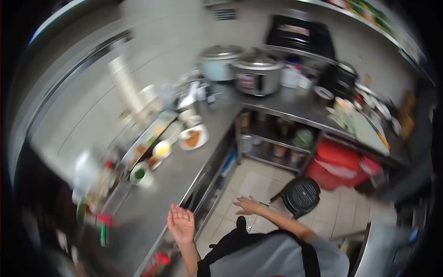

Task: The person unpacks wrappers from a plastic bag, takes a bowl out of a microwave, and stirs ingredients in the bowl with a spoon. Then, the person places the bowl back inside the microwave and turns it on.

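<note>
My left hand [181,225] is raised beside the edge of the steel counter [182,177], palm up and fingers stretched out, with nothing in it. Over the tiled floor, my right hand [248,206] has its fingers spread and holds nothing. Nearest to that hand is a black stool [301,195], a little to its right. On the counter beyond my left hand stand a white cup with something green [139,174], a small bowl with yellow contents [162,149] and a white dish of orange-brown food [192,137]. Motion smears much of the view.
A large rice cooker [257,74] and a lidded pot [220,62] occupy the back corner. Stacked cups [125,83] lean near the left wall. Under the right counter are shelves [277,141] and a red tub [337,164]. A cutting board [371,134] lies above.
</note>
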